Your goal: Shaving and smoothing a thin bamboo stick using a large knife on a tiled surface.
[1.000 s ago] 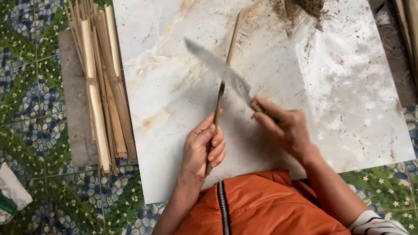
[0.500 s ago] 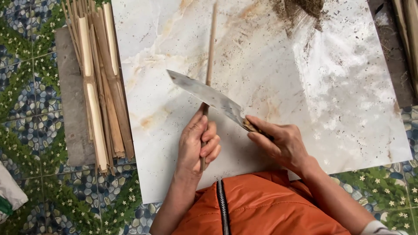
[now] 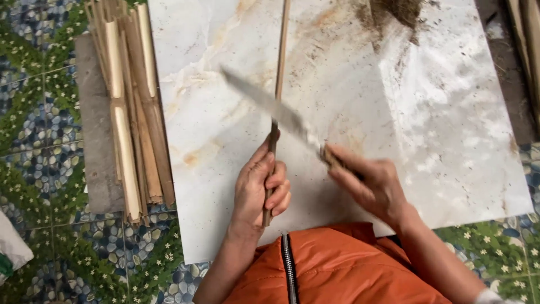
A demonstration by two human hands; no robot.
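At the frame's centre, the left hand point(image 3: 260, 188) is closed around a thin stick point(image 3: 279, 67) running straight away up the surface point(image 3: 439, 141); the right hand point(image 3: 371, 183) grips a knife point(image 3: 270, 110) laid diagonally across it, just above the left.

A single camera, worn on the person's head, looks almost straight down from close above. The near edge of the frame cuts the person's orange jacket point(image 3: 315, 270) at the chest, and both forearms run up into the frame from there. A pale marble slab point(image 3: 439, 141) fills most of the view, its far edge cut off at the top. Patterned floor tiles point(image 3: 39, 112) show at left and near right. No second view overlaps it.
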